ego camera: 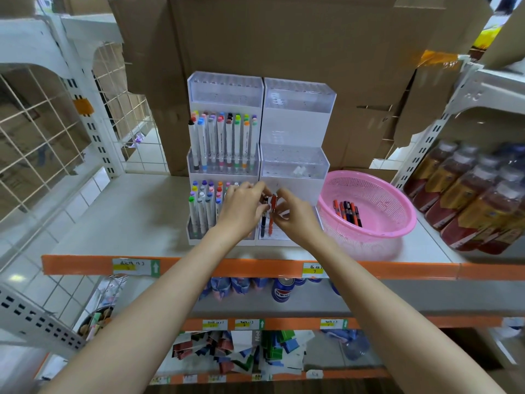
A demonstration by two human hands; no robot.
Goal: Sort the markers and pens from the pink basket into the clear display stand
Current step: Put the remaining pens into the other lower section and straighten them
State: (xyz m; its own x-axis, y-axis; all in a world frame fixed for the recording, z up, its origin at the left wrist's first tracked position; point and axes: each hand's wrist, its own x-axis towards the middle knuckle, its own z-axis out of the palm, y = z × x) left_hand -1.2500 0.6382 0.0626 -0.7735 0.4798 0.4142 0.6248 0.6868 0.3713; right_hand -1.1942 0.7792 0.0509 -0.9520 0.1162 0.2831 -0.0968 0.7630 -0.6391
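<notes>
White metal shelving (142, 211) with orange edges, cardboard boxes (284, 38) stacked behind, wire grid (42, 132) at left, bottles (468, 200) at right, pale tiled floor (56, 285) below

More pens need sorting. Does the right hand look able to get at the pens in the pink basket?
Probably yes: the open-topped pink basket sits just beside the right hand, nothing between, its pens exposed. But that hand pinches an orange pen it should place first.

left hand (241, 207): bare | right hand (295, 216): bare | left forearm (159, 302): bare to frame edge | right forearm (377, 302): bare to frame edge
</notes>
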